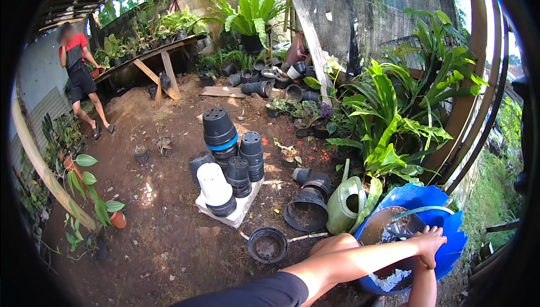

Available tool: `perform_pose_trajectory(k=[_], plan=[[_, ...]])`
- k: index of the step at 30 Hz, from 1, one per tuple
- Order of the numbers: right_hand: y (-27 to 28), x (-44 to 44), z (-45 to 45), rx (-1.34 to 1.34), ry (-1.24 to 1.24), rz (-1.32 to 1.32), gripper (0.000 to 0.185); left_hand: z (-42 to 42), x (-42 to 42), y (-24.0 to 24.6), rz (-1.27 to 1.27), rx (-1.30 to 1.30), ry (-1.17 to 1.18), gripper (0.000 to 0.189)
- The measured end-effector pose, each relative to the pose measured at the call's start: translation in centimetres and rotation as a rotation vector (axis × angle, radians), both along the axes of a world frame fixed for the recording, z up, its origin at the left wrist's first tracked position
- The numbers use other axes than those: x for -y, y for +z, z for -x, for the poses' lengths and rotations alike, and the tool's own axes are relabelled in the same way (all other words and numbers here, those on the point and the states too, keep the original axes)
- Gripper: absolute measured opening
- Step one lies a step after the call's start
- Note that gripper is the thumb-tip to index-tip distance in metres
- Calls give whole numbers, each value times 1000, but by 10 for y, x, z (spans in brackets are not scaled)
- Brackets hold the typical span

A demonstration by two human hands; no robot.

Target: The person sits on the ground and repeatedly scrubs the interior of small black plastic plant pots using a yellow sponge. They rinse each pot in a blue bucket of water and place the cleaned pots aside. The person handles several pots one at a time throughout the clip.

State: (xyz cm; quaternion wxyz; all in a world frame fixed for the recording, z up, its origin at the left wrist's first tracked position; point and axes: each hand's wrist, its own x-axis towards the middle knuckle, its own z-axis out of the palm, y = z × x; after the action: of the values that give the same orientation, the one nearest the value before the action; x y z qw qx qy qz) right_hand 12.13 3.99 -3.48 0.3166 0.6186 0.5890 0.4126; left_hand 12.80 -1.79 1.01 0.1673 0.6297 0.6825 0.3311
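My left hand (pixel 431 241) reaches across to the right and lies against my right wrist (pixel 425 267). Both are over a blue plastic tub (pixel 449 239) with a jagged, broken rim. My right forearm (pixel 424 288) rises from the bottom edge; its hand is mostly hidden behind the left, so I cannot tell what it holds. Murky brown water (pixel 375 227) with bright reflections fills the tub. A dark shape (pixel 396 234) shows at the water beside my hands, too unclear to name. A pale green hose (pixel 426 209) curves over the tub's far side.
A green watering can (pixel 344 208) stands left of the tub, near black plastic pots (pixel 306 210) and a round black pot (pixel 267 246). Stacked nursery pots (pixel 238 172) and a white pot (pixel 214 184) sit on a pale slab (pixel 232 218). A person (pixel 80 66) stands far left by a plant bench (pixel 143 56).
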Motion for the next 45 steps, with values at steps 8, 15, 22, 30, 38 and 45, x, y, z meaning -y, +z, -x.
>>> perform_pose_trajectory(k=[8, 15, 22, 30, 38, 45], plan=[[-19, -29, 12, -291, 224, -33, 71, 14, -3, -1, 121, -11, -23, 100], [-39, -52, -35, -832, 1015, 395, 48, 8, 5, -3, 13, -45, -53, 103], [-51, -61, -24, -733, 1246, 758, 26, 39, -15, -3, 45, -233, -21, 102], [-5, -62, -31, -791, 1059, 554, 9, 145, -19, -15, 102, 67, 530, 91], [14, -70, -53, -866, 1566, 109, 6, 158, -15, -20, 508, 760, 400, 107], [32, -64, -56, -893, 1789, -75, 10, 142, -32, -14, 440, 1274, 200, 55]])
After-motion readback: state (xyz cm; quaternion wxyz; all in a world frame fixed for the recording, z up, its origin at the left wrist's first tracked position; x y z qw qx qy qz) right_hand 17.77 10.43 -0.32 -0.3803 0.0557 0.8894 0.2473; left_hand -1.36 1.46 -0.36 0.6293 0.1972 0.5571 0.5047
